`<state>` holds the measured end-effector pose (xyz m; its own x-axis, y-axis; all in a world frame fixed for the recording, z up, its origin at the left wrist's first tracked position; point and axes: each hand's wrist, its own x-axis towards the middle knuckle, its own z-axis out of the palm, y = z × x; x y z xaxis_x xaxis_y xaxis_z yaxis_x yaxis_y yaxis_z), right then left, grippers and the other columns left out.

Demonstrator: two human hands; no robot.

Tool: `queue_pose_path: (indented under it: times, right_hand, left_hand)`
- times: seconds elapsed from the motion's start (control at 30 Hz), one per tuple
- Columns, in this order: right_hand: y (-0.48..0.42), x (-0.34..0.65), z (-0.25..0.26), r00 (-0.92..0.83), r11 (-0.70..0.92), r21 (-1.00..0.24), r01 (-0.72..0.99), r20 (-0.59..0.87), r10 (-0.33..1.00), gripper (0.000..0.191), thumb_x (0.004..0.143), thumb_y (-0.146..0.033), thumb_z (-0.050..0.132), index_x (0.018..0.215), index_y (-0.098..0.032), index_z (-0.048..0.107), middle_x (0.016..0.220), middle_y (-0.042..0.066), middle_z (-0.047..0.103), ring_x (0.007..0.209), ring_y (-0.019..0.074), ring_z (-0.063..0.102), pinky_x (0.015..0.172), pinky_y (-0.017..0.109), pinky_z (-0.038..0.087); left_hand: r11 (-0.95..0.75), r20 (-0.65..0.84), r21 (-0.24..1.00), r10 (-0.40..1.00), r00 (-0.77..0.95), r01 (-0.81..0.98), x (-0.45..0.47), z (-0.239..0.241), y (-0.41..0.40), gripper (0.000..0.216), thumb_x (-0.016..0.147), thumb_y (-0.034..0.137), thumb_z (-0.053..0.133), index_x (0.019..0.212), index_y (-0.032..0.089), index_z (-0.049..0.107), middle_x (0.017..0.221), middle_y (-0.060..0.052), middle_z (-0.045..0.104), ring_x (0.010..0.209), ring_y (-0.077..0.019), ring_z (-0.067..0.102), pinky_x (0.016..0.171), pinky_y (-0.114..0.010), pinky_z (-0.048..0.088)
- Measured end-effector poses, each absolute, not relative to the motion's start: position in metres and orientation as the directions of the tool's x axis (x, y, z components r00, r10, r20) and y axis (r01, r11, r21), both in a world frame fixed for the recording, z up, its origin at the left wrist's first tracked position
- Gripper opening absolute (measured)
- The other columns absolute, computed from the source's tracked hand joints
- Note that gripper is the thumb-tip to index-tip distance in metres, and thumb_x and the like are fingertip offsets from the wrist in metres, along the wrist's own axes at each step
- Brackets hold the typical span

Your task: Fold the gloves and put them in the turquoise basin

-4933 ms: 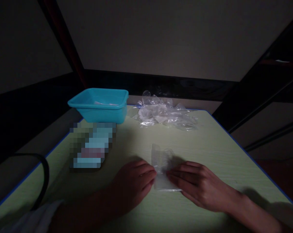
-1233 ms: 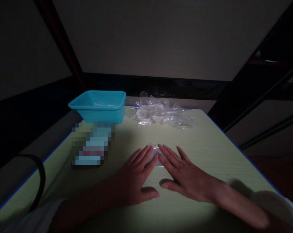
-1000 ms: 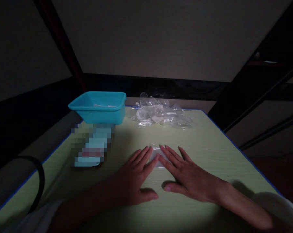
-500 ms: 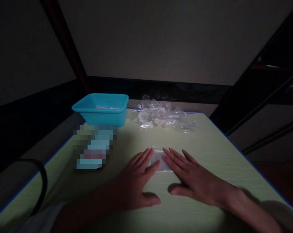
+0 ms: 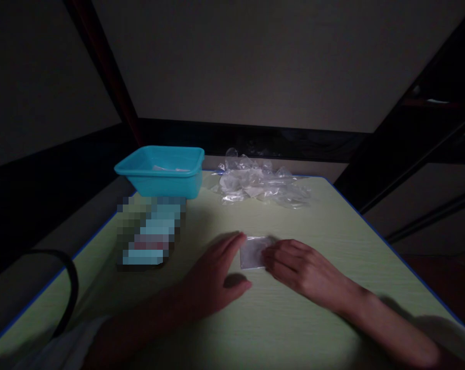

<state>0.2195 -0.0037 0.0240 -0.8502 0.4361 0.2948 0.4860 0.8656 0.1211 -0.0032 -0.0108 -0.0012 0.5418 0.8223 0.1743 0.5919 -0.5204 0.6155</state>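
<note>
Closest to me, a pale sleeve (image 5: 70,345) covers the left forearm near the table's left edge, and a dark strap (image 5: 73,280) curves up beside it over that edge. The left hand (image 5: 211,280) lies low over the table (image 5: 355,252), its grip loose and wide, the thumb well away from the fingers with nothing between them; the fingertips come right to the left side of a small folded piece of clear plastic (image 5: 250,253). That piece lies flat around the middle of the table, well in from both side edges. On its other side the right hand (image 5: 299,267) has its fingers bunched and curled down over the piece's right end; they hide their own tips, so I can't make out whether this grip pinches the plastic or just presses on it. Further off, toward the left edge, is a flat, blurred-out object (image 5: 153,231) with a light blue face. Just beyond it, in the far left corner, sits a blue basin (image 5: 163,185) with a few whitish scraps (image 5: 170,169) inside. Along the far edge, right of the basin, spreads a rumpled, shiny heap of clear plastic (image 5: 255,182).
</note>
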Motion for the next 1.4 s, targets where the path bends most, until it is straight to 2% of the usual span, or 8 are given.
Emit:
queue_pose_path:
  times: [0.13, 0.33, 0.43, 0.57, 0.73, 0.9, 1.17, 1.4]
  right_hand:
    - [-0.004, 0.217, 0.024, -0.862, 0.883, 0.110, 0.456, 0.304, 0.407, 0.030, 0.094, -0.010, 0.035, 0.093, -0.016, 0.065, 0.087, 0.009, 0.070, 0.080, 0.0173, 0.063, 0.074, 0.034, 0.051]
    - [-0.005, 0.214, 0.023, -0.860, 0.875, 0.156, 0.458, 0.326, 0.392, 0.031, 0.092, -0.008, 0.034, 0.089, -0.012, 0.064, 0.078, 0.009, 0.070, 0.070, 0.0186, 0.064, 0.065, 0.033, 0.053]
    - [-0.004, 0.213, 0.019, -0.785, 0.845, 0.017, 0.535, 0.381, 0.489, 0.030, 0.092, -0.011, 0.033, 0.089, -0.013, 0.063, 0.068, 0.007, 0.067, 0.063, 0.0173, 0.062, 0.062, 0.032, 0.053]
    - [-0.006, 0.214, 0.017, -0.623, 0.733, -0.279, 0.620, 0.392, 0.676, 0.024, 0.089, -0.014, 0.037, 0.095, -0.015, 0.060, 0.075, 0.006, 0.067, 0.066, 0.0163, 0.063, 0.058, 0.029, 0.052]
    - [-0.010, 0.210, 0.021, -0.536, 0.669, -0.424, 0.611, 0.401, 0.743, 0.021, 0.087, -0.014, 0.039, 0.095, -0.017, 0.059, 0.078, 0.005, 0.068, 0.065, 0.0141, 0.063, 0.056, 0.025, 0.052]
    - [-0.012, 0.207, 0.021, -0.562, 0.708, -0.389, 0.590, 0.432, 0.706, 0.022, 0.087, -0.012, 0.039, 0.095, -0.016, 0.059, 0.077, 0.006, 0.069, 0.066, 0.0156, 0.064, 0.058, 0.028, 0.053]
    - [-0.016, 0.204, 0.021, -0.665, 0.821, -0.238, 0.519, 0.491, 0.563, 0.022, 0.091, -0.010, 0.037, 0.098, -0.013, 0.057, 0.076, 0.008, 0.070, 0.071, 0.0172, 0.066, 0.066, 0.032, 0.056]
    - [-0.018, 0.203, 0.023, -0.751, 0.911, -0.056, 0.409, 0.546, 0.371, 0.020, 0.090, -0.007, 0.040, 0.095, -0.011, 0.059, 0.081, 0.009, 0.072, 0.074, 0.0168, 0.067, 0.073, 0.032, 0.057]
  left_hand:
    - [-0.411, 0.216, 0.738, 0.895, 0.390, 0.535, 0.001, -0.001, -0.009, 0.045, 0.072, 0.020, 0.054, 0.116, 0.016, 0.048, 0.120, -0.013, 0.058, 0.111, -0.0268, 0.054, 0.096, -0.044, 0.042]
    - [-0.223, 0.134, 0.894, 0.961, 0.244, 0.388, 0.003, 0.004, -0.003, 0.021, 0.070, 0.021, 0.052, 0.091, 0.018, 0.053, 0.091, -0.007, 0.065, 0.080, -0.0184, 0.063, 0.070, -0.031, 0.051]
    - [-0.030, -0.021, 0.970, 0.977, 0.210, 0.240, 0.000, 0.008, 0.004, 0.019, 0.070, 0.023, 0.053, 0.087, 0.020, 0.047, 0.072, 0.000, 0.066, 0.065, -0.0162, 0.065, 0.060, -0.027, 0.050]
    - [0.267, -0.282, 0.959, 0.934, 0.219, 0.098, -0.002, 0.014, 0.010, 0.030, 0.064, 0.023, 0.058, 0.090, 0.019, 0.043, 0.057, 0.003, 0.066, 0.051, -0.0167, 0.064, 0.051, -0.026, 0.049]
    - [0.465, -0.440, 0.885, 0.845, 0.305, -0.011, 0.001, 0.023, 0.005, 0.055, 0.065, 0.023, 0.067, 0.115, 0.015, 0.048, 0.074, -0.005, 0.073, 0.070, -0.0206, 0.070, 0.067, -0.031, 0.052]
    - [0.544, -0.482, 0.837, 0.788, 0.382, -0.065, -0.002, 0.020, 0.004, 0.063, 0.059, 0.034, 0.076, 0.115, 0.012, 0.057, 0.092, -0.010, 0.073, 0.083, -0.0220, 0.070, 0.081, -0.034, 0.050]
    - [0.503, -0.415, 0.848, 0.826, 0.382, -0.165, -0.004, 0.014, 0.004, 0.038, 0.058, 0.030, 0.079, 0.091, 0.013, 0.070, 0.085, -0.005, 0.073, 0.085, -0.0207, 0.068, 0.085, -0.033, 0.049]
    - [0.416, -0.386, 0.909, 0.865, 0.322, -0.027, -0.005, 0.001, 0.004, 0.036, 0.060, 0.028, 0.074, 0.093, 0.015, 0.072, 0.087, -0.003, 0.072, 0.092, -0.0244, 0.064, 0.078, -0.032, 0.050]
